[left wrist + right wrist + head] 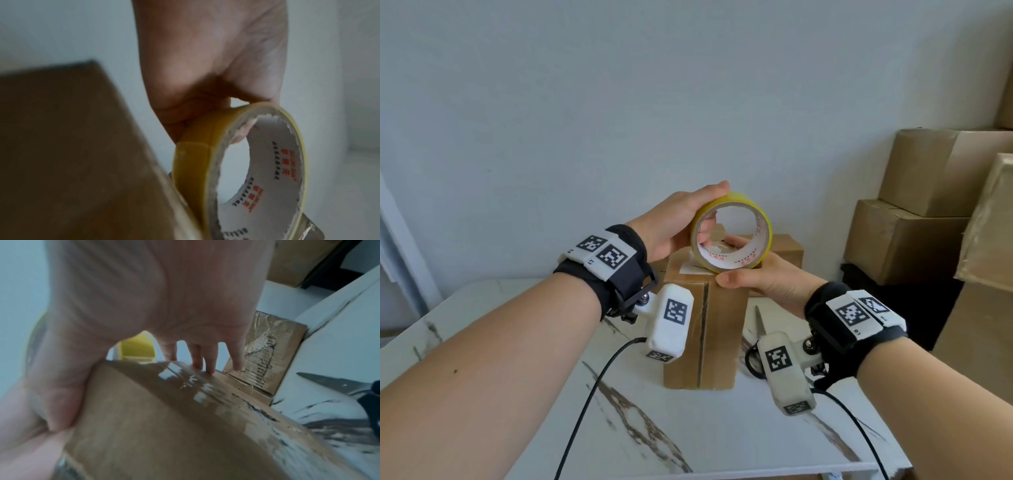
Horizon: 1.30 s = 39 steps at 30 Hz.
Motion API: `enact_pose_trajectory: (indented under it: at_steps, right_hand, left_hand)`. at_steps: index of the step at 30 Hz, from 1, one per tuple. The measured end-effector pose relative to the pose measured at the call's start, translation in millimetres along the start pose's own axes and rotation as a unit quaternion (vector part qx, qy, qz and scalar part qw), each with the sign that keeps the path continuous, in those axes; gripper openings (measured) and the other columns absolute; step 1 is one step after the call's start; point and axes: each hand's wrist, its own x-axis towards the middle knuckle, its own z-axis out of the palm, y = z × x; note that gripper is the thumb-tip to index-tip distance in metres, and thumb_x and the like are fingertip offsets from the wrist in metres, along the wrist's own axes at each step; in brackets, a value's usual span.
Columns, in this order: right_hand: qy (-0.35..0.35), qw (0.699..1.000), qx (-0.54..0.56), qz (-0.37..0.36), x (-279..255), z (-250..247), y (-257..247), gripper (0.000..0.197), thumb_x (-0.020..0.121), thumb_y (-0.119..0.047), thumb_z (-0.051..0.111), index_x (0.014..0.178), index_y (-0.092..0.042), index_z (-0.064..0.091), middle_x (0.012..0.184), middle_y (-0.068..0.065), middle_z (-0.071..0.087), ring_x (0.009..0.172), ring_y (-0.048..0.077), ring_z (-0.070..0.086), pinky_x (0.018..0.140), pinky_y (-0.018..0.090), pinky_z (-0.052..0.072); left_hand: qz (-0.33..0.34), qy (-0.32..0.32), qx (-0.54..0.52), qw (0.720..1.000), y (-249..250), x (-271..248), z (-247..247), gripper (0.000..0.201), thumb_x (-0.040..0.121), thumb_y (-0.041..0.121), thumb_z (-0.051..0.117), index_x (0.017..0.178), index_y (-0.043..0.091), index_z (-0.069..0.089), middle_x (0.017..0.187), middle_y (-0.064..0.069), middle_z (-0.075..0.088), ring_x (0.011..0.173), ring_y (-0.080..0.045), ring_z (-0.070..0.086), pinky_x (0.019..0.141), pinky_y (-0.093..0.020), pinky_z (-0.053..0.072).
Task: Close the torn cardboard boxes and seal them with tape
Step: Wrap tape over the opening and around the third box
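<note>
Up above the tall cardboard box (702,329) on the marbled bench (688,428), both hands hold a yellow tape roll (731,233). The left hand (674,222) curls over its top with fingers inside the core; the right hand (763,277) pinches its lower rim, thumb at the box's top edge. Its flaps lie shut (contents hidden), glossy tape over them. Red and black print lines the roll's white core, too small to read. A torn second box (265,356) sits behind; scissors (758,329) lie right.
</note>
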Motion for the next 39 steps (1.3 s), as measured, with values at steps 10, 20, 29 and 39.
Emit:
enact_pose_trajectory:
  at_steps: [10, 20, 29, 39]
  right_hand:
    - [-0.015, 0.999, 0.044, -0.006, -3, 0, -1, 0.105, 0.046, -0.033, 0.081, 0.141, -0.025, 0.037, 0.134, -0.002, 0.053, 0.121, 0.012, 0.053, 0.106, 0.03, 0.04]
    - [-0.023, 0.999, 0.042, 0.012, -4, 2, -5, 0.096, 0.042, -0.037, 0.079, 0.13, -0.038, 0.04, 0.134, -0.006, 0.052, 0.121, 0.013, 0.052, 0.112, 0.039, 0.033]
    - [-0.012, 0.999, 0.033, 0.016, -6, 6, -6, 0.096, 0.042, -0.039, 0.078, 0.131, -0.037, 0.042, 0.132, -0.003, 0.053, 0.121, 0.017, 0.052, 0.112, 0.044, 0.032]
    - [-0.008, 0.999, 0.024, 0.031, -8, 8, -6, 0.095, 0.043, -0.04, 0.078, 0.131, -0.041, 0.041, 0.131, -0.009, 0.055, 0.121, 0.016, 0.052, 0.111, 0.046, 0.031]
  left_hand:
    - [-0.005, 0.075, 0.142, 0.987, 15, -5, -37, 0.04, 0.086, 0.039, 0.062, 0.058, 0.015, 0.046, 0.041, 0.003, 0.035, 0.036, -0.012, 0.028, 0.038, -0.02, 0.03]
    - [-0.031, 0.094, 0.333, 0.938, 26, -17, -62, 0.049, 0.082, 0.041, 0.066, 0.05, 0.013, 0.041, 0.036, 0.002, 0.035, 0.037, -0.016, 0.028, 0.04, -0.019, 0.03]
    - [-0.074, 0.097, 0.463, 0.878, 28, -27, -76, 0.058, 0.073, 0.046, 0.074, 0.048, 0.016, 0.031, 0.047, 0.001, 0.027, 0.047, -0.017, 0.023, 0.051, -0.029, 0.019]
    - [-0.12, 0.083, 0.471, 0.87, -2, -30, -74, 0.067, 0.065, 0.063, 0.071, 0.048, 0.018, 0.024, 0.047, 0.001, 0.023, 0.04, -0.015, 0.02, 0.048, -0.026, 0.017]
